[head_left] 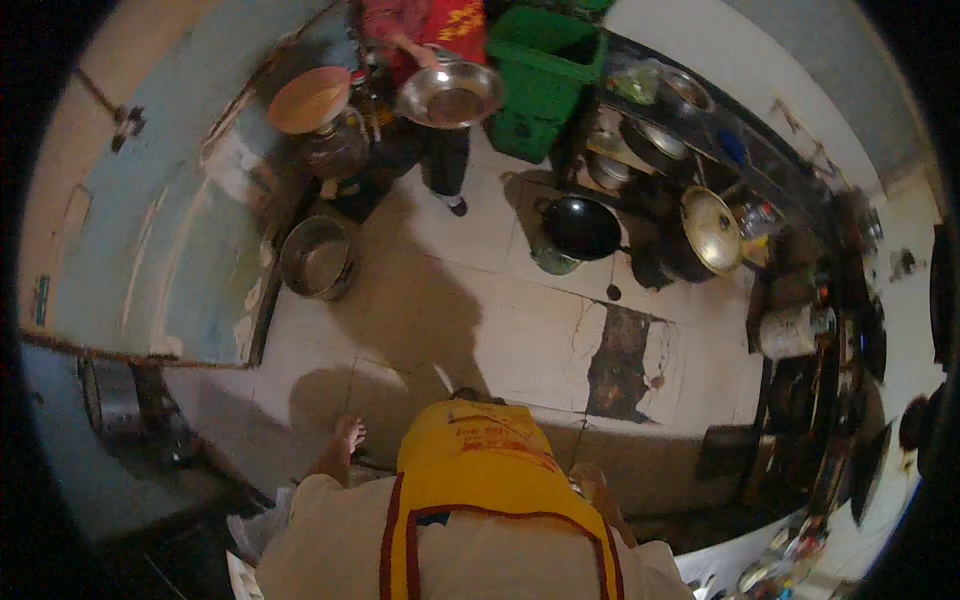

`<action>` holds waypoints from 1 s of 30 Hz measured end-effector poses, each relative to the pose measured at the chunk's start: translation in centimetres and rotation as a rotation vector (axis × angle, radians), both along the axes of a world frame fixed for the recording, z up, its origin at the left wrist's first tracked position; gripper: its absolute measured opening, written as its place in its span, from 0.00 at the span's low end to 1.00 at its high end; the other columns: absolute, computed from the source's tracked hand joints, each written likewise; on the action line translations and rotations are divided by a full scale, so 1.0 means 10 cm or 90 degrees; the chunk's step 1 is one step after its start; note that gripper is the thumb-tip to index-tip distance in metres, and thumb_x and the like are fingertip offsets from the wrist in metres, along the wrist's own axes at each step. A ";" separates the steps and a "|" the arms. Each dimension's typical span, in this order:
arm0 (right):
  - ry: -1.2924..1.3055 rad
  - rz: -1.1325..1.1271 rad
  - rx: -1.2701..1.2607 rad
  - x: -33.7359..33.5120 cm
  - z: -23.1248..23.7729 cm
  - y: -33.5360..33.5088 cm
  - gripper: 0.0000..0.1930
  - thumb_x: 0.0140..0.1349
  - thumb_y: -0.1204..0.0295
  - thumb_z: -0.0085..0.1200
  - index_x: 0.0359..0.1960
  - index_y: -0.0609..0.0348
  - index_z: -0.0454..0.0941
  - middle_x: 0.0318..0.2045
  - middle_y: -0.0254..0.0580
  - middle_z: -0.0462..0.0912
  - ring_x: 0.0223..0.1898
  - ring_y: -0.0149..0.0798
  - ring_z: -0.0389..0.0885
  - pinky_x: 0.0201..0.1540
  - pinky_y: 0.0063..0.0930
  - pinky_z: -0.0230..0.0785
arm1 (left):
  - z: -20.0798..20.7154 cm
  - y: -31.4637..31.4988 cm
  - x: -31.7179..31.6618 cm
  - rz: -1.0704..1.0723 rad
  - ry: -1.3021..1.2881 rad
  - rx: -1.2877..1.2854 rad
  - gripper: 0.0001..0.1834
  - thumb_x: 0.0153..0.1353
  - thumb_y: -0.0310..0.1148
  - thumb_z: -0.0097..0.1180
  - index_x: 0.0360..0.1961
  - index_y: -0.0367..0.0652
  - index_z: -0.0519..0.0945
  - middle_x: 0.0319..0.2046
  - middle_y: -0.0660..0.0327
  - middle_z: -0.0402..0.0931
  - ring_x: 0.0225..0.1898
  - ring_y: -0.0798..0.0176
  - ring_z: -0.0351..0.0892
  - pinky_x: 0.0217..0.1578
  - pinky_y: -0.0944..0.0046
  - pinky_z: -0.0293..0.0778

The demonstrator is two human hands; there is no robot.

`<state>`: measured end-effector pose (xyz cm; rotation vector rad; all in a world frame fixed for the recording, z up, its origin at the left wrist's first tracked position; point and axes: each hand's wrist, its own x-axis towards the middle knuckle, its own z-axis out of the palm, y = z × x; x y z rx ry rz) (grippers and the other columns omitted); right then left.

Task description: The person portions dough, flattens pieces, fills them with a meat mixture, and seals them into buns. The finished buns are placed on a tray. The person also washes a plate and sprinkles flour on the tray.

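My left hand [351, 432] hangs at my left side, over the tiled floor. Its fingers look loosely apart, and nothing shows in it. On the other side, part of my right hand or forearm [592, 482] shows beside my yellow apron [485, 450]; its fingers cannot be made out. Neither hand touches any of the vessels around. Ahead, a person in a red top [397, 22] holds a wide metal basin [450, 95] by its rim. Left of that person, an orange-pink basin [310, 100] sits on top of a dark rounded vessel.
A metal pot [316, 258] stands on the floor at left, by the pale-blue counter [190, 240]. Ahead stands a green bin [545, 85]. A black wok [580, 228] and a large lidded pot [710, 232] sit near the right-hand shelves. A dark broken patch [620, 365] marks the floor.
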<state>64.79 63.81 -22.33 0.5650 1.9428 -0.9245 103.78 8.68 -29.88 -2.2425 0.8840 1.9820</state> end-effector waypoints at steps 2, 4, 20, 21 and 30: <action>-0.010 0.035 0.005 -0.19 0.00 -0.19 0.14 0.63 0.67 0.54 0.49 0.56 0.76 0.41 0.39 0.81 0.39 0.37 0.79 0.42 0.31 0.74 | 0.06 0.16 0.17 -0.022 0.008 -0.004 0.19 0.72 0.46 0.40 0.53 0.45 0.72 0.43 0.59 0.72 0.38 0.61 0.73 0.35 0.62 0.71; -0.009 0.065 0.004 -0.44 -0.03 -0.35 0.15 0.63 0.67 0.54 0.50 0.56 0.76 0.42 0.39 0.80 0.39 0.38 0.79 0.43 0.31 0.74 | 0.10 0.44 0.28 -0.039 0.016 -0.017 0.23 0.72 0.46 0.41 0.61 0.44 0.70 0.52 0.56 0.72 0.46 0.56 0.74 0.46 0.56 0.73; 0.015 0.261 -0.028 -1.40 -0.08 -3.06 0.19 0.64 0.66 0.56 0.55 0.55 0.71 0.47 0.41 0.78 0.43 0.42 0.79 0.46 0.37 0.73 | -0.55 -1.03 -0.04 -0.054 0.081 0.006 0.26 0.67 0.46 0.53 0.63 0.50 0.69 0.52 0.58 0.74 0.52 0.56 0.74 0.55 0.49 0.70; 0.017 0.276 -0.040 -1.36 -0.08 -3.39 0.20 0.64 0.66 0.56 0.56 0.55 0.71 0.48 0.42 0.78 0.43 0.42 0.79 0.47 0.37 0.73 | -0.50 -1.36 -0.05 -0.061 0.089 -0.006 0.26 0.67 0.46 0.53 0.63 0.50 0.69 0.52 0.58 0.74 0.52 0.56 0.74 0.55 0.49 0.70; 0.058 0.363 -0.186 -1.17 0.32 -6.17 0.23 0.64 0.65 0.56 0.59 0.55 0.69 0.51 0.43 0.76 0.46 0.44 0.78 0.49 0.40 0.72 | 0.05 -3.97 -0.43 -0.165 0.154 -0.102 0.32 0.63 0.49 0.59 0.63 0.46 0.68 0.53 0.56 0.75 0.53 0.57 0.76 0.53 0.49 0.73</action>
